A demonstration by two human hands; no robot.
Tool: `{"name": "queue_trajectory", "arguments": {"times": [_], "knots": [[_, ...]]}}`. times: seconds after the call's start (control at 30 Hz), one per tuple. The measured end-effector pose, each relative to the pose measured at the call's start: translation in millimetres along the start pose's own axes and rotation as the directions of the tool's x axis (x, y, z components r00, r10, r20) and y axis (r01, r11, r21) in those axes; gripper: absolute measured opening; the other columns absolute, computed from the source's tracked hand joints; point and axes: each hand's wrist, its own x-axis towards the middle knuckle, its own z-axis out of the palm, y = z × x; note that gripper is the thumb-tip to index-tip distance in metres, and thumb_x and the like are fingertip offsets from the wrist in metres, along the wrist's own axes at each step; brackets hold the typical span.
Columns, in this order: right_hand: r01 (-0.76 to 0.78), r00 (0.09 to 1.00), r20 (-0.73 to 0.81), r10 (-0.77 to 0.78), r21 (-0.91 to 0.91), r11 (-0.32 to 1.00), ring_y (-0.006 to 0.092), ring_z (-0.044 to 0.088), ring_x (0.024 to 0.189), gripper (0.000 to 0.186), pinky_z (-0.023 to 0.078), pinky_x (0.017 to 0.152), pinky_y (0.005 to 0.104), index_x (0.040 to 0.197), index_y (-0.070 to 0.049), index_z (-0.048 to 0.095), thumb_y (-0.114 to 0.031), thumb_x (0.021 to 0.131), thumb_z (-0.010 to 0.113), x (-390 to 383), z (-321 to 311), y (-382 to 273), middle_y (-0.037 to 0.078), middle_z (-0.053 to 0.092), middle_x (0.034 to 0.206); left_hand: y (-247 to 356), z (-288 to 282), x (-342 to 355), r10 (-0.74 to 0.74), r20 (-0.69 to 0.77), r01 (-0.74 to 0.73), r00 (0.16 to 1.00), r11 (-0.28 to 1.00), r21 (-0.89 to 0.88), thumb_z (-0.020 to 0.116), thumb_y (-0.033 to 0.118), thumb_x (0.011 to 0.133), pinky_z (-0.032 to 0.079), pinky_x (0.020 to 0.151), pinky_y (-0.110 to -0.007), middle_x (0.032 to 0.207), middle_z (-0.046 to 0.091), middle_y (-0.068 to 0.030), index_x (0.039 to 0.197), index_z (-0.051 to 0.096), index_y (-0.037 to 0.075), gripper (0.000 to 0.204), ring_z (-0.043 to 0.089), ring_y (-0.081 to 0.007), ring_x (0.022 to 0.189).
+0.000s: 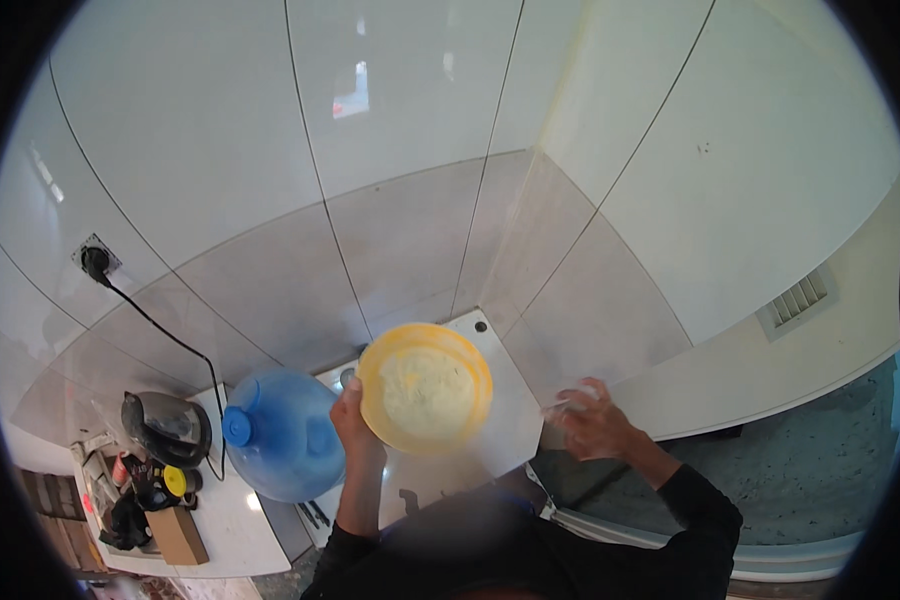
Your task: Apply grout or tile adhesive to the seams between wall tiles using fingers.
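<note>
A yellow bowl (482, 385) is held above the white counter (510, 420). Pale, cream-white powder or paste (425, 392) covers its inside, and I cannot tell which it is. My left hand (354, 428) grips the bowl's left rim, thumb up at the edge. Off to the bowl's right, apart from it, my right hand (595, 428) is raised with its fingers curled. Something pale or see-through shows at those fingertips, too small and blurred to name. A big blue water jug (295, 440) lies just left of my left hand.
Farther left, an electric kettle (170, 428) stands on a counter, its black cord running to a wall socket (96, 258). Near it are a brown cardboard box (177, 535) and a yellow-lidded container (178, 481). Panelled walls meet in a corner behind the bowl.
</note>
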Motion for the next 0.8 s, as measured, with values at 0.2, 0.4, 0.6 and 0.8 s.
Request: {"name": "queue_trajectory", "arguments": {"times": [0.2,0.4,0.6,0.8], "knots": [[-0.356,0.905,-0.139,0.402,0.270,0.895,0.0340,0.067,0.106,0.051,0.050,0.096,0.0495,0.131,-0.001,0.066,-0.012,0.081,0.074,5,6,-7,0.013,0.071,0.105,21,4,4,0.227,0.114,-0.238,0.967,0.967,0.091,0.072,0.042,0.102,0.055,0.098,-0.034,0.120,0.075,-0.0141,0.136,0.069,-0.007,0.060,0.070,-0.0198,0.108],[-0.164,0.962,-0.184,0.203,0.206,0.965,0.0349,0.068,0.096,0.054,0.051,0.092,0.0454,0.135,-0.003,0.063,-0.004,0.082,0.074,70,-3,-50,0.012,0.073,0.119,19,11,1,0.121,0.118,-0.125,0.986,0.992,0.025,0.071,0.042,0.102,0.055,0.093,-0.033,0.118,0.075,-0.0110,0.135,0.070,-0.006,0.058,0.069,-0.0172,0.103],[-0.062,0.997,-0.051,0.057,-0.100,0.993,0.0304,0.065,0.114,0.038,0.046,0.103,0.0530,0.122,-0.012,0.072,-0.011,0.085,0.073,57,12,-23,0.012,0.068,0.137,29,-8,7,0.134,-0.016,-0.132,0.991,0.988,0.081,0.067,0.043,0.105,0.055,0.087,-0.030,0.113,0.074,-0.0087,0.135,0.070,-0.006,0.058,0.068,-0.0144,0.097],[-0.249,0.962,-0.176,0.208,-0.257,0.934,0.0313,0.057,0.131,0.037,0.039,0.111,0.0606,0.121,-0.012,0.072,-0.017,0.085,0.075,82,-29,37,0.015,0.057,0.153,27,-14,9,0.219,0.040,-0.220,0.975,0.975,0.033,0.069,0.046,0.102,0.054,0.100,-0.036,0.125,0.074,-0.0165,0.138,0.066,-0.009,0.066,0.070,-0.0216,0.110]]}}
